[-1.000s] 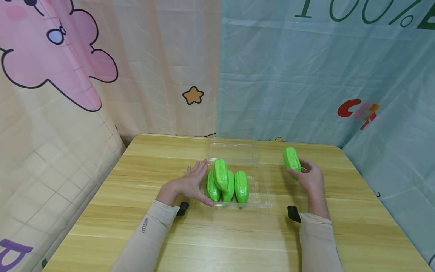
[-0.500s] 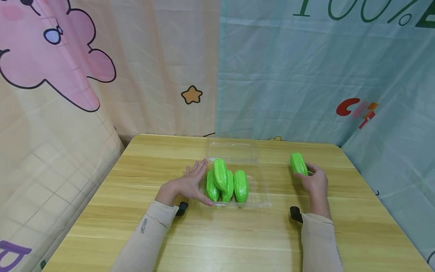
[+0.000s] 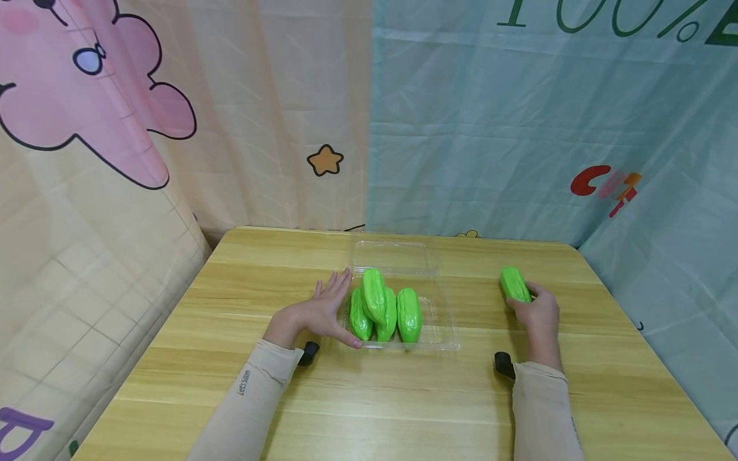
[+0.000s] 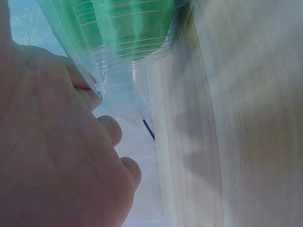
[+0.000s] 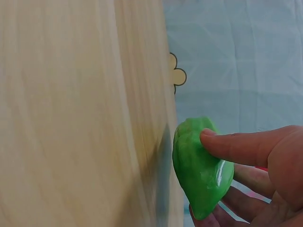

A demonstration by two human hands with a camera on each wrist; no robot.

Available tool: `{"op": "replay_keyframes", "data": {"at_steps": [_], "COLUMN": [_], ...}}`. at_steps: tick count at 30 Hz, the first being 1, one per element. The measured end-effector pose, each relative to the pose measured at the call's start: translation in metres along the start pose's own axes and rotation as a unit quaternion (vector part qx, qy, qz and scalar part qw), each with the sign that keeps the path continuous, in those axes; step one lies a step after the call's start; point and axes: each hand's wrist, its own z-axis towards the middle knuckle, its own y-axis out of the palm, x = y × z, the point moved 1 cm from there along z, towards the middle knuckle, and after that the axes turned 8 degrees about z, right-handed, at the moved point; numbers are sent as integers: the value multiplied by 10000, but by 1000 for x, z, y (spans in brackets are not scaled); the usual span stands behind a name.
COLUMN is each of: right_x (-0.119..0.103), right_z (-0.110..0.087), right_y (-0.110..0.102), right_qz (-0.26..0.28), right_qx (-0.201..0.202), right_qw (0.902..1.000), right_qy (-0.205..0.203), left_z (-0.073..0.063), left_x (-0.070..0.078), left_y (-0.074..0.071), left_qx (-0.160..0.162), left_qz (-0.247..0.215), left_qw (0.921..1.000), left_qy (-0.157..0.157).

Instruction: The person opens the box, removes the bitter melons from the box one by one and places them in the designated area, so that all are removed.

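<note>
My right hand [image 3: 540,315] pinches a bright green, glossy ridged fruit [image 3: 514,283] low by the right of the table. In the right wrist view the thumb lies across this fruit [image 5: 201,165] and the fingers are behind it; its narrow tip points down. My left hand [image 3: 316,315] rests against the left side of a clear plastic clamshell box [image 3: 442,330], fingers straight and spread, thumb at its front corner. Inside sit several like green fruits [image 3: 410,316], one lying on top of two others. In the left wrist view fingertips meet the box rim [image 4: 80,71].
The box's clear lid [image 3: 394,256] is folded back toward the far edge of the wooden table [image 3: 403,410]. The right part of the box floor shows bare. Printed curtains [image 3: 461,128] hang behind the table and along both sides.
My right hand has moved right and slightly nearer to me with the green ridged fruit, coming lower toward the table. The left hand and the box have stayed in place.
</note>
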Motion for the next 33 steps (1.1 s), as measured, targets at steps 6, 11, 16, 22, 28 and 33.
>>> {"op": "replay_keyframes", "data": {"at_steps": [6,11,16,22,28,33], "right_x": [6,8,7,2,-13,-27], "right_z": [2,3,3,0,-7,-14], "right_y": [1,2,0,-3,-9,-12], "right_qz": [-95,-116,-123,-71,243,676], "right_qx": [85,82,-3,52,199,222], "right_qw": [9999,9999,9998,9999,9995,9973], "right_qy": [23,44,145,145,-77,-161], "left_z": [0,1,1,0,1,1], "left_x": [0,0,-1,-1,-2,-2], "left_y": [0,0,1,1,2,2], "left_qx": [2,18,25,23,32,23], "left_qz": [12,16,26,4,12,12], "left_qw": [10000,10000,10000,10000,10000,10000], "left_qy": [5,7,-3,1,26,37]}}
